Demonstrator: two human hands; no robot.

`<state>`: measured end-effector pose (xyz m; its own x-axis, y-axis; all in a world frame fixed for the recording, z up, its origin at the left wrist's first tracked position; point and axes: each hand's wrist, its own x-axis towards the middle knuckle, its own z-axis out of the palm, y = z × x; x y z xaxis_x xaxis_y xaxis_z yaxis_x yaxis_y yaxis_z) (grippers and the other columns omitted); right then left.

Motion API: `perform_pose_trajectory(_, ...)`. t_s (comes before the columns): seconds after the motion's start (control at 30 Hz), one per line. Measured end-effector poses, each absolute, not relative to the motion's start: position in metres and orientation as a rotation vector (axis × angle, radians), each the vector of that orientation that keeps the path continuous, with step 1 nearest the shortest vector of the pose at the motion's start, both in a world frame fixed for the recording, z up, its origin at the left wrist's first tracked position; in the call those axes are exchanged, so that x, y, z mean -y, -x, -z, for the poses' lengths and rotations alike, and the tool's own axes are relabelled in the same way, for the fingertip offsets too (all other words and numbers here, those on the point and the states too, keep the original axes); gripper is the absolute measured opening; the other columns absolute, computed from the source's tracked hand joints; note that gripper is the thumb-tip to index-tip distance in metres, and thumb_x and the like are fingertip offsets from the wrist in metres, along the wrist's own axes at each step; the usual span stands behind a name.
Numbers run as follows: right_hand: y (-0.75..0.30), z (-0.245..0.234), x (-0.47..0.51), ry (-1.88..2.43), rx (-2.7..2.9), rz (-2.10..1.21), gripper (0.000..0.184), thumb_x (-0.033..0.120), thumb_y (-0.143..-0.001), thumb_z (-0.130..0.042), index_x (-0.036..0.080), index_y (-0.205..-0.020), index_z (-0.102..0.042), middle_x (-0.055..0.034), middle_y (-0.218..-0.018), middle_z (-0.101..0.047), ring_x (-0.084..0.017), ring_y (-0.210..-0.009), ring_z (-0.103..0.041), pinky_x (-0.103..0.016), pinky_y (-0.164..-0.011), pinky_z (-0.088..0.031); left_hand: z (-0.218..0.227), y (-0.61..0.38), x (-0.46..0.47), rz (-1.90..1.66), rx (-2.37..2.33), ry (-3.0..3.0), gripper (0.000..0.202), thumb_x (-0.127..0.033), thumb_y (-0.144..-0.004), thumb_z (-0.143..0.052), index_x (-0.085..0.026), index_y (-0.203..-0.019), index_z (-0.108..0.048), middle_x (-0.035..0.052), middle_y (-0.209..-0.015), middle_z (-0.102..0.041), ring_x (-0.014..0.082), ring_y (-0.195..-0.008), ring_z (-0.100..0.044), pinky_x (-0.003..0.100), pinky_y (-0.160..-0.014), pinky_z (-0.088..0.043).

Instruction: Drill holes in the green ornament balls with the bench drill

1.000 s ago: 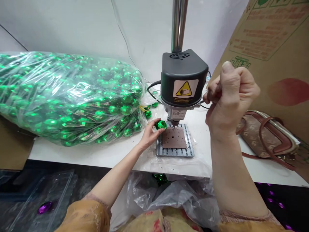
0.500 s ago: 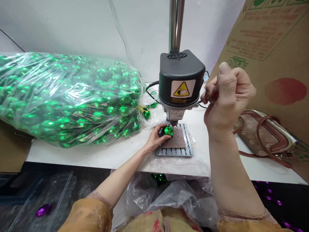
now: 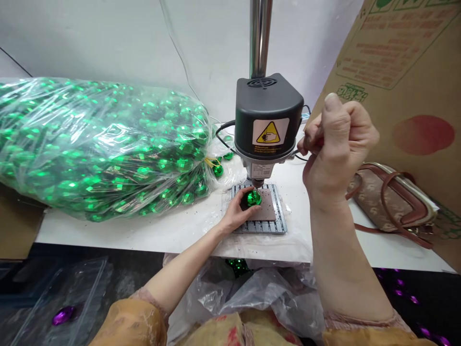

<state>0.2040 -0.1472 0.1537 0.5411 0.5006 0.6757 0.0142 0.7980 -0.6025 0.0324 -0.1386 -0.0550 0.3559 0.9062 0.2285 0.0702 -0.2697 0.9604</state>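
Note:
Between the thumb and fingers of my left hand (image 3: pixel 236 214) is a shiny green faceted ball (image 3: pixel 254 197). It sits right under the chuck of a small black bench drill press (image 3: pixel 269 115), over a brownish square pad (image 3: pixel 267 211) on the grey slotted base plate (image 3: pixel 281 226). Whether the drill bit touches the ball I cannot tell. My right hand (image 3: pixel 340 139) is raised beside the drill head, fingers curled around the drill press's feed lever, which they mostly hide. Dark specks lie scattered over the pad and plate.
A large clear bag of green faceted balls (image 3: pixel 108 154) lies on the white table (image 3: pixel 144 234) to the left. On the right are a patterned handbag (image 3: pixel 392 206) and a tall cardboard box (image 3: pixel 403 72). A purple faceted piece (image 3: pixel 64 315) rests low on the left.
My left hand has shifted the green ball slightly right, further under the drill chuck. My right hand stays closed at the lever. The whole view has drifted a little.

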Motion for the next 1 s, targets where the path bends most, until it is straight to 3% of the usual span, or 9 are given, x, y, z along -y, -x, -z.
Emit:
perform_pose_trajectory(0.13, -0.204, -0.154, 0.148, 0.584, 0.96, -0.319, 0.039, 0.03, -0.091, -0.067, 0.022, -0.062, -0.041, 0.0095, -0.05, -0.045, -0.004, -0.042, -0.038, -0.026, -0.042, -0.028, 0.058, -0.033, 0.137, -1.094, -0.882, -1.579, 0.069, -0.06, -0.083, -0.081, -0.022, -0.136, -0.057, 0.0138, -0.138, -0.068, 0.0301, -0.13, -0.065, 0.047, -0.114, -0.05)
perform_pose_trajectory(0.33, -0.204, -0.154, 0.147, 0.598, 0.962, -0.319, 0.04, 0.03, -0.092, -0.065, 0.022, -0.063, -0.04, 0.0098, -0.05, -0.044, -0.002, -0.043, -0.038, -0.023, -0.042, -0.029, 0.06, -0.043, 0.136, -1.111, -1.01, -1.554, 0.063, -0.053, -0.074, -0.09, -0.019, -0.12, -0.064, 0.0102, -0.114, -0.074, 0.028, -0.109, -0.071, 0.044, -0.1, -0.056)
perform_pose_trajectory(0.57, -0.203, -0.149, 0.149, 0.639, 0.999, -0.257, 0.048, 0.043, -0.094, -0.065, 0.022, -0.063, -0.035, 0.0082, -0.052, -0.038, -0.003, -0.044, -0.034, -0.023, -0.046, -0.03, 0.057, -0.046, 0.14, -1.089, -1.023, -1.578, 0.057, -0.046, -0.078, -0.088, -0.02, -0.123, -0.064, 0.0089, -0.116, -0.073, 0.0262, -0.11, -0.069, 0.04, -0.1, -0.054)
perform_pose_trajectory(1.0, -0.192, -0.118, 0.165, 0.465, 0.937, -0.128, 0.05, 0.023, -0.093, -0.061, 0.019, -0.054, -0.03, 0.0076, -0.047, -0.03, -0.003, -0.041, -0.029, -0.026, -0.043, -0.022, 0.056, -0.045, 0.142, -1.104, -0.976, -1.604, 0.055, -0.045, -0.08, -0.086, -0.019, -0.123, -0.062, 0.0085, -0.112, -0.073, 0.025, -0.106, -0.07, 0.038, -0.094, -0.056)
